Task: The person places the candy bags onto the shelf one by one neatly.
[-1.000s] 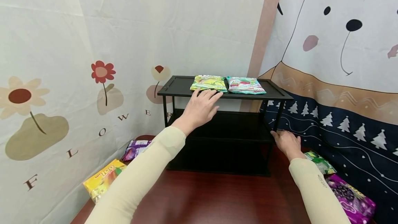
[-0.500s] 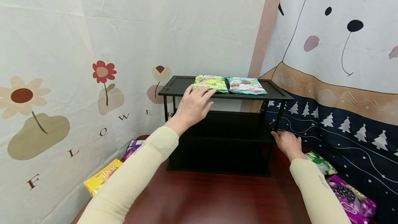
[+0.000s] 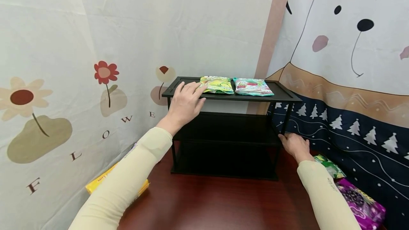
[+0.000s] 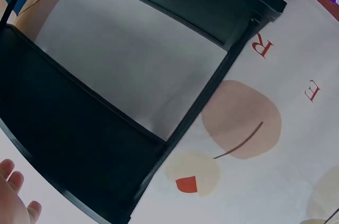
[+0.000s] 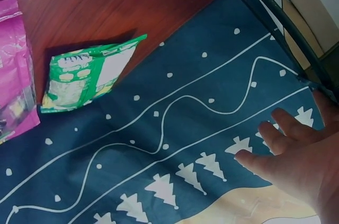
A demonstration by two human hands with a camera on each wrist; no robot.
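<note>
A black three-tier shelf rack (image 3: pixel 220 129) stands on the table. Side by side on its top tier lie a yellow-green snack bag (image 3: pixel 220 84) and a teal-and-red snack bag (image 3: pixel 252 87). My left hand (image 3: pixel 184 104) is held up before the top tier's left front edge, fingers extended and apart, fingertips left of the yellow-green bag; nothing is in it. In the left wrist view only some fingertips (image 4: pixel 16 181) show, beside the rack. At the rack's right side, my right hand (image 3: pixel 294 145) touches the front post near the middle tier with its thumb, other fingers loosely extended (image 5: pixel 265 158).
Right of the rack, by the navy printed curtain (image 3: pixel 351 144), lie a green bag (image 3: pixel 330 166) and a purple bag (image 3: pixel 361 203). A yellow bag (image 3: pixel 99 180) lies at the left, partly behind my left sleeve. The red-brown tabletop (image 3: pixel 223 201) extends in front.
My left hand has moved left along the top tier's front edge, away from the yellow-green bag. The right hand stays at the post, and both bags on top stay put.
</note>
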